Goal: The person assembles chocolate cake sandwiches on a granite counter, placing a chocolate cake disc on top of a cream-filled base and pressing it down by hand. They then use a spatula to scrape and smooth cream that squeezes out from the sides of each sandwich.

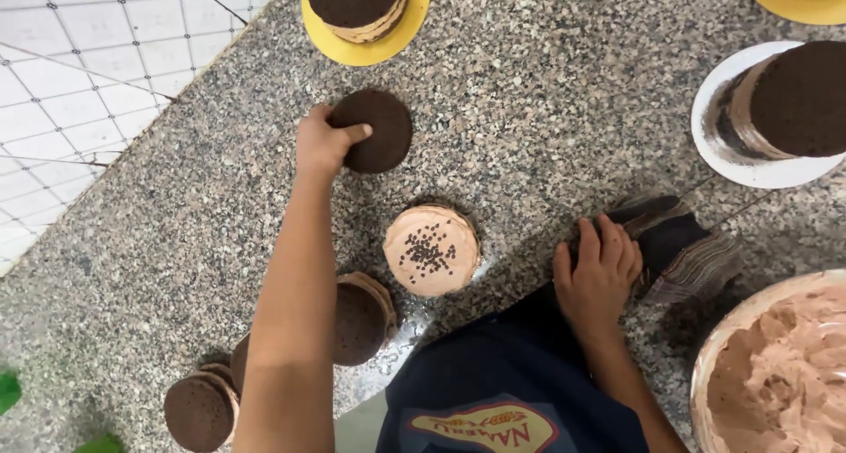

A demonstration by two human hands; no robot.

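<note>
The left hand [322,144] pinches a round dark chocolate cake layer [377,129] at its left edge, thumb on top and the other fingers curled under or behind it; the grip is clamped on that layer. The layer lies flat or nearly flat just above the speckled granite tabletop [546,92], broad face up; being a disc, it has no long axis to speak of. It sits toward the far left of the tabletop, between the cake on a yellow board [366,12] beyond it and the small cream-topped cake [432,250] nearer the person.

The right hand [599,272] rests palm down with fingers spread on a folded dark cloth [683,250]; its grip is not closed around anything, only pressing on the cloth.

The cream-topped cake stands between the two hands, with dark sprinkles scattered on its tan frosting. Under the left forearm lies a stack of dark layers [361,321], and another stack [201,409] lies nearer the lower left. At the far right a taller layered cake on a white plate [749,167] stands well apart from the held layer. A bowl of tan cream [775,365] fills the lower right corner, just beside the cloth. A white tiled floor [79,74] shows past the tabletop's left edge.
</note>
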